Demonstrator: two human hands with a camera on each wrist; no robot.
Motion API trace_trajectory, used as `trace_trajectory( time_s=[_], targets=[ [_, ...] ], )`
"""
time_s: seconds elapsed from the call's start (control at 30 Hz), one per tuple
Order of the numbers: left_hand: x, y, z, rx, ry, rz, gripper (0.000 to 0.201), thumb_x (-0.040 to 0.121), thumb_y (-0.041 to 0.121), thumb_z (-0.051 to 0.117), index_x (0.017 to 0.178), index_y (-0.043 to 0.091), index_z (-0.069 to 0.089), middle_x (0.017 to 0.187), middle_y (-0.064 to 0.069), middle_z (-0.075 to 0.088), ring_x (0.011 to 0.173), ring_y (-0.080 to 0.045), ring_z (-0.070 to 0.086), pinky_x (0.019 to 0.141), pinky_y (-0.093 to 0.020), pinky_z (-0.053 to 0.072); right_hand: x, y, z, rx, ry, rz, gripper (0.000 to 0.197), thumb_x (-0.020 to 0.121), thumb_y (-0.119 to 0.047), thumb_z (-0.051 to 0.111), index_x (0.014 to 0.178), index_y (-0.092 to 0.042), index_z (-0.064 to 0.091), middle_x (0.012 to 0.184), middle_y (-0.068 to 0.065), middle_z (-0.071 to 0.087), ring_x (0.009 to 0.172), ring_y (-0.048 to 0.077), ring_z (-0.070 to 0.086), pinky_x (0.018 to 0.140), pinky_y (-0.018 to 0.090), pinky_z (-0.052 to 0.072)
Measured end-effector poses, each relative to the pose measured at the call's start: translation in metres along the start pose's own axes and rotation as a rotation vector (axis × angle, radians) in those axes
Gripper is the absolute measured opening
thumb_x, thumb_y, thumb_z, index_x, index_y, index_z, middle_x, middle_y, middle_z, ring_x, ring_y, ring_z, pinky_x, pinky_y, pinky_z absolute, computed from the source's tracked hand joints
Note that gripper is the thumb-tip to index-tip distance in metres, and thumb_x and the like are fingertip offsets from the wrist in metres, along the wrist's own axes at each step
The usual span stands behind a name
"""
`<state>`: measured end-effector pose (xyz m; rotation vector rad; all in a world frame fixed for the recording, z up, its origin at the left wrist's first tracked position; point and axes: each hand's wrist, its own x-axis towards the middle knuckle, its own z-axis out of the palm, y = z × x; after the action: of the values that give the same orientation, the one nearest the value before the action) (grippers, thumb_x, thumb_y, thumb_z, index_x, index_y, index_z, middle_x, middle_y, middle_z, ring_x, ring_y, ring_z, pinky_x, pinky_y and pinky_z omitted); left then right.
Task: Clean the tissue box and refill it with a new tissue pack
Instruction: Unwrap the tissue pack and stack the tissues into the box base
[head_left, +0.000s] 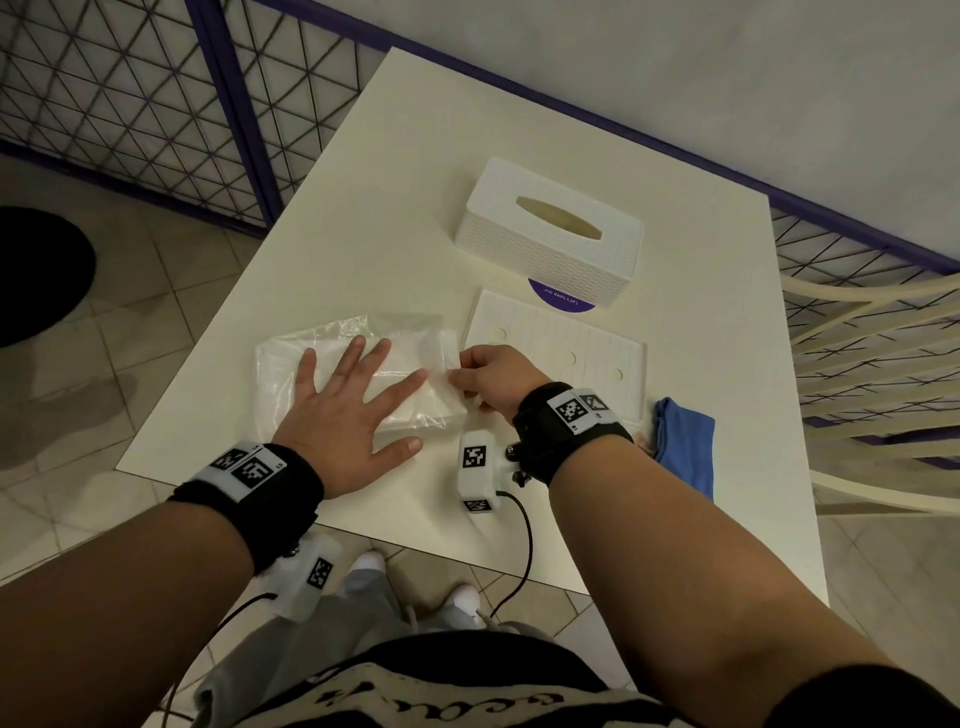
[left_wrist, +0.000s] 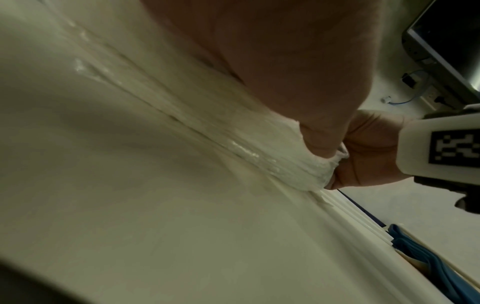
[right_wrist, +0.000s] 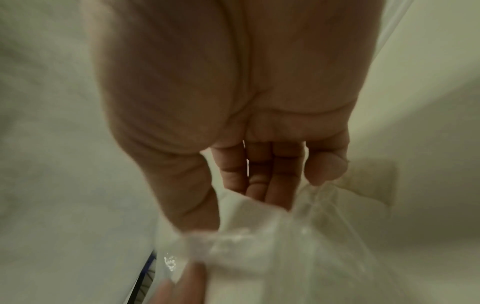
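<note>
The left hand (head_left: 347, 410) lies flat on the soft, slippery tissue pack (head_left: 358, 374) while the right hand (head_left: 493, 376) pinches its loose wrapper end.

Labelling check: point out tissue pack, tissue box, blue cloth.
tissue pack (head_left: 291, 371), head view, wrapped top left of the fingers.
tissue box (head_left: 545, 244), head view, woven top.
blue cloth (head_left: 685, 447), head view, folded middle.

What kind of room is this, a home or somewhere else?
Probably a fenced-off work or recording area, not a home: a plain white table on tiled floor, ringed by purple-framed wire mesh panels.
</note>
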<state>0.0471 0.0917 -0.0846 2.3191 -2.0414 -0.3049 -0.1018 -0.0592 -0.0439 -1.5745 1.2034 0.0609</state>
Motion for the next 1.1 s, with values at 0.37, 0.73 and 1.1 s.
trace_trajectory(
  time_s=[0.37, 0.73, 1.1],
  targets=[
    [-0.005, 0.0, 0.003, -0.055, 0.068, -0.029, 0.086, 0.078, 0.081, 0.023, 0.147, 0.043, -0.01, 0.16, 0.0, -0.008, 0.145, -0.02, -0.016, 0.109, -0.061, -0.011, -0.005, -0.03, 0.01, -0.189, 0.075, -0.013, 0.029, 0.092, -0.031, 0.054, 0.094, -0.003, 0.06, 0.09, 0.008, 0.062, 0.087, 0.026, 0.058, 0.073, 0.033, 0.047],
    [-0.009, 0.003, 0.003, 0.007, 0.088, -0.073, 0.091, 0.08, 0.066, 0.046, 0.145, 0.043, -0.013, 0.16, -0.005, -0.006, 0.146, -0.028, -0.007, 0.108, -0.063, -0.004, -0.006, -0.02, -0.028, 0.178, 0.284, 0.196, 0.024, 0.084, -0.033, 0.054, 0.093, -0.01, 0.055, 0.115, 0.016, 0.059, 0.112, 0.039, 0.057, 0.091, 0.052, 0.052],
    [0.002, 0.014, -0.002, 0.033, 0.028, -0.05, 0.095, 0.088, 0.04, 0.056, 0.145, 0.037, -0.02, 0.16, -0.005, -0.004, 0.147, -0.023, 0.004, 0.114, -0.054, -0.002, -0.042, -0.013, -0.064, 0.275, 0.314, 0.16, 0.03, 0.083, 0.0, 0.057, 0.112, -0.008, 0.061, 0.109, 0.014, 0.06, 0.086, 0.032, 0.062, 0.06, 0.042, 0.06]
  ],
)
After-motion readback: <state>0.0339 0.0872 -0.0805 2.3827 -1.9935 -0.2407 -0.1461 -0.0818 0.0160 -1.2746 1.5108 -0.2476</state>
